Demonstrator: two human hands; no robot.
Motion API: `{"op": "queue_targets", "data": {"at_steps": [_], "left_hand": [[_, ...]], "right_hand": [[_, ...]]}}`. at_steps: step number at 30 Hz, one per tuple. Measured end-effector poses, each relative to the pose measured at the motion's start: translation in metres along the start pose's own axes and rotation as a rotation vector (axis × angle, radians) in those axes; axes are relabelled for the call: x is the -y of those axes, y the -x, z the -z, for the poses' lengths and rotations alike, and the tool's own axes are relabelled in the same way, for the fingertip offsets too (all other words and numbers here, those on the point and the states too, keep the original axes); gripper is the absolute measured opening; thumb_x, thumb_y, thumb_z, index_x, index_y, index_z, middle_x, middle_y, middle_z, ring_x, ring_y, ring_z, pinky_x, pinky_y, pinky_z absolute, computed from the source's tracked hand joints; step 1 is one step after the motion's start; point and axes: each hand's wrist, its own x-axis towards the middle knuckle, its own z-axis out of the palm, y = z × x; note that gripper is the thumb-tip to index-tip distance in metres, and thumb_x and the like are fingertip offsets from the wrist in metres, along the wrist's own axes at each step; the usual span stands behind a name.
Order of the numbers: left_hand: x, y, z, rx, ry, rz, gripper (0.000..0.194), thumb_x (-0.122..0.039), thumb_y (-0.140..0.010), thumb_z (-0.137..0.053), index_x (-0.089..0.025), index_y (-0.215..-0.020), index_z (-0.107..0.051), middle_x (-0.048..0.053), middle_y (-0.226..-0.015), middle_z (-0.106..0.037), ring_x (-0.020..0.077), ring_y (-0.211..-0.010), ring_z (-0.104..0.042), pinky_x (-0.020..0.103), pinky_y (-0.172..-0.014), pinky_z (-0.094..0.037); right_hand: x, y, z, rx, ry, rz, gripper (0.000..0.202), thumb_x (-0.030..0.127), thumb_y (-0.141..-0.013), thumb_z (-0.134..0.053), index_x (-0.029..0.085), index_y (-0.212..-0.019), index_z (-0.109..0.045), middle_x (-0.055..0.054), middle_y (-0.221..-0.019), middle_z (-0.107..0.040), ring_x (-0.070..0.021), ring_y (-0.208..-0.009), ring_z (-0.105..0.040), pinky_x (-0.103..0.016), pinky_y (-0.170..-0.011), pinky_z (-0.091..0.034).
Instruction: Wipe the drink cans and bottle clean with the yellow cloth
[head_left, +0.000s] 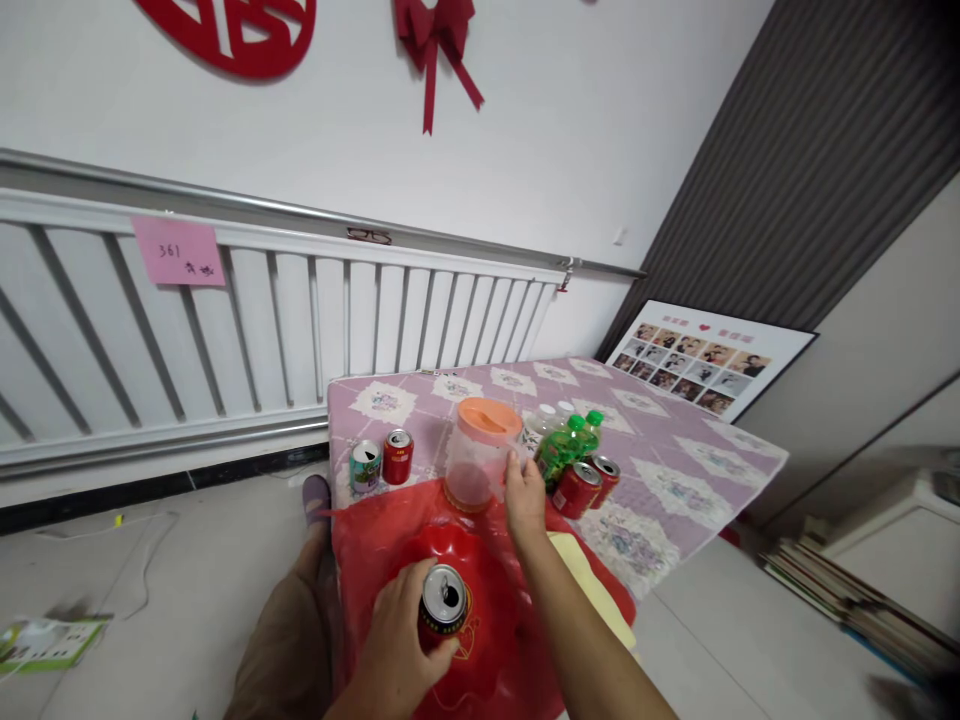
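My left hand (405,630) is wrapped round an opened drink can (442,598), dark near the top and red below. That can is upright over a red scalloped tray (491,585) with a gold heart design. Farther back, my right hand (523,492) is closed on the handle of a clear plastic pitcher (472,475) with an orange lid (489,415). The pitcher stands at the far edge of a red plastic sheet (360,545). A teal can (365,468) and a red can (397,457), both opened, stand left of it.
Right of the pitcher stand green-capped bottles (562,445), white-capped clear bottles and two red cans (577,488). A yellow cloth (589,585) lies by my right forearm. The table has a purple floral cloth (675,480). Behind it are a white radiator (420,310) and a photo board (705,360).
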Motion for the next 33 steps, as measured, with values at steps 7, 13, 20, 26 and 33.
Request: {"op": "queue_targets", "data": {"at_steps": [7,13,20,26,33], "left_hand": [[0.002,0.000,0.000,0.020,-0.006,-0.017,0.067,-0.016,-0.065,-0.063,-0.020,-0.130,-0.048,0.013,-0.131,-0.058,0.0315,-0.124,-0.053,0.055,-0.108,-0.039],[0.002,0.000,0.001,0.020,0.005,-0.025,0.065,-0.015,-0.065,-0.065,-0.020,-0.128,-0.049,0.013,-0.130,-0.059,0.0315,-0.122,-0.055,0.056,-0.106,-0.040],[0.003,0.000,0.001,-0.019,0.034,-0.046,0.064,-0.018,-0.064,-0.067,-0.020,-0.126,-0.049,0.013,-0.126,-0.061,0.0322,-0.118,-0.057,0.056,-0.104,-0.042],[0.001,0.000,0.003,-0.005,0.049,-0.071,0.062,-0.017,-0.067,-0.066,-0.021,-0.126,-0.048,0.011,-0.126,-0.061,0.0303,-0.118,-0.058,0.054,-0.105,-0.043],[0.002,0.000,0.003,-0.019,0.073,-0.072,0.063,-0.017,-0.065,-0.069,-0.020,-0.126,-0.051,0.012,-0.127,-0.061,0.0316,-0.120,-0.057,0.053,-0.105,-0.043]], "right_hand": [[-0.012,0.012,-0.003,0.014,-0.001,0.006,0.040,0.054,-0.084,-0.043,0.018,-0.085,-0.063,-0.006,-0.083,-0.069,-0.0222,-0.078,-0.059,-0.032,-0.073,-0.046],[-0.015,0.023,0.013,0.085,0.011,0.056,0.042,0.052,-0.085,-0.048,0.017,-0.105,-0.060,-0.009,-0.100,-0.070,-0.0216,-0.089,-0.063,-0.032,-0.079,-0.050],[-0.044,0.028,0.078,0.080,0.288,0.074,0.050,0.042,-0.089,-0.039,0.014,-0.130,-0.044,-0.016,-0.124,-0.057,-0.0240,-0.114,-0.055,-0.039,-0.099,-0.043],[-0.068,0.043,0.127,0.309,0.710,-0.014,0.045,0.036,-0.079,-0.057,0.020,-0.120,-0.059,-0.014,-0.127,-0.058,-0.0329,-0.124,-0.047,-0.052,-0.102,-0.035],[-0.081,0.069,0.132,0.434,0.969,-0.103,0.078,0.040,-0.073,-0.066,0.027,-0.144,-0.038,-0.013,-0.153,-0.034,-0.0396,-0.132,-0.037,-0.059,-0.094,-0.038]]}}
